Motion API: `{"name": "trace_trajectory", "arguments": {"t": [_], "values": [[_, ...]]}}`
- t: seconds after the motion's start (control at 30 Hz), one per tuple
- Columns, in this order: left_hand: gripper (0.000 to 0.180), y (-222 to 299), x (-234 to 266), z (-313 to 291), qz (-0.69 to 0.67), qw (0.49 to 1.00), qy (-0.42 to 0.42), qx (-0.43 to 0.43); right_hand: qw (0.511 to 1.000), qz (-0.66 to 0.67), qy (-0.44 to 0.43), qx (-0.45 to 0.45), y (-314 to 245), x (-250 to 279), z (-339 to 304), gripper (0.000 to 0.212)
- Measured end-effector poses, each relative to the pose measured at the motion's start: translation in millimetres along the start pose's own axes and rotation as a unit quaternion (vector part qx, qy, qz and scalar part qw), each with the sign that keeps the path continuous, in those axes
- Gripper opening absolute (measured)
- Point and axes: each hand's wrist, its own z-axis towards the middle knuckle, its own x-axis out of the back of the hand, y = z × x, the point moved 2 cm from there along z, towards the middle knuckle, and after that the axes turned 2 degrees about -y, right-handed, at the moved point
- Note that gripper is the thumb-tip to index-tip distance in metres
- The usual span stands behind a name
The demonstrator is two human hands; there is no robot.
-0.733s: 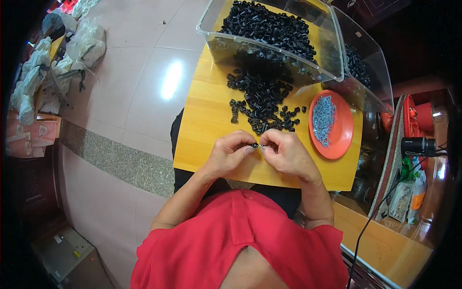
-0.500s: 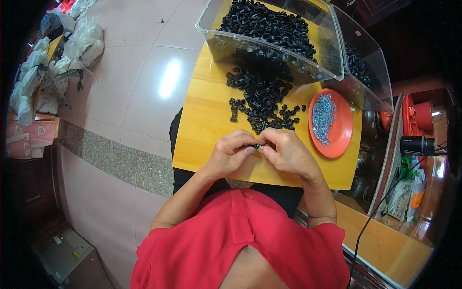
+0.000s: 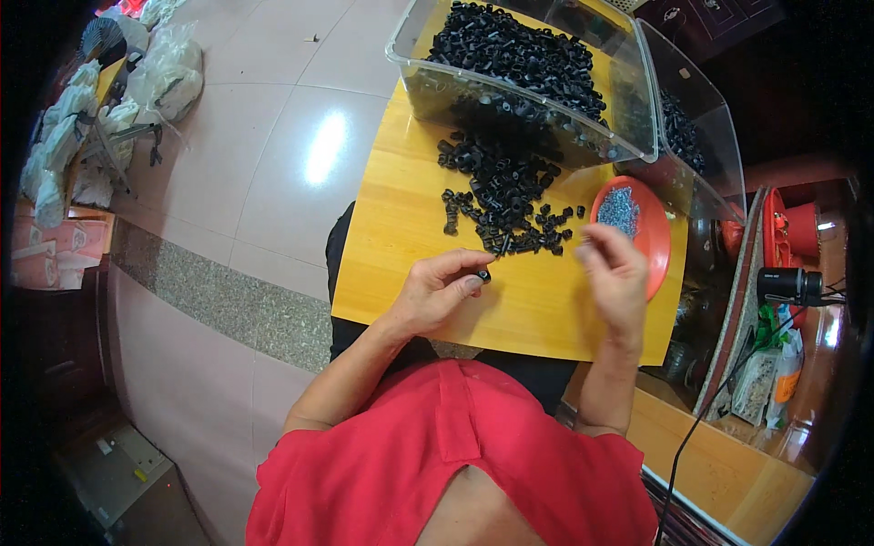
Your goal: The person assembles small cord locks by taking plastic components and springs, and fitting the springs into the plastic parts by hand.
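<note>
Your left hand (image 3: 432,293) pinches one small black piece (image 3: 483,275) between thumb and fingertips, above the near part of the yellow surface (image 3: 382,232). Your right hand (image 3: 621,280) is blurred beside the red plate (image 3: 654,244) of small silvery parts (image 3: 618,210); you cannot tell whether it grips one. Only that single black piece is in hand, and whether it is finished doesn't show. Plenty seems left: a loose heap (image 3: 505,191) before you, more in two clear bins (image 3: 421,89).
</note>
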Motion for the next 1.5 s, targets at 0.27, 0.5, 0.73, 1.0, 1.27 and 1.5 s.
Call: {"name": "trace_trajectory", "arguments": {"t": [0.27, 0.5, 0.73, 1.0, 1.27, 1.5], "values": [[0.021, -3.0, 1.5, 1.6, -0.006, 0.999, -0.035, -0.039, 0.868, -0.455, 0.073, -0.186, 91.5, 93.4, -2.4, 0.027], [0.021, -3.3, 2.8, -2.5, -0.029, 0.999, -0.022, -0.035, 0.962, -0.25, 0.04, 0.1, 19.9, 13.4, 2.5, 0.015], [0.023, -9.7, 5.8, -9.1, -0.137, 0.987, 0.08, 0.007, 0.934, -0.254, -0.122, 0.22, 3.3, -72.6, 3.1, 0.007], [0.019, -11.5, 6.6, -4.4, -0.124, 0.99, 0.065, 0.023, 0.928, -0.27, -0.103, 0.233, 8.8, -79.5, 0.6, 0.005], [0.016, -13.4, 8.5, -2.5, -0.112, 0.991, 0.051, 0.046, 0.926, -0.268, -0.105, 0.243, 4.7, -80.0, 3.6, 0.011], [0.015, -13.3, 9.3, -1.4, -0.171, 0.982, 0.065, 0.048, 0.915, -0.282, -0.146, 0.249, 6.5, -85.3, 6.2, 0.006]]}}
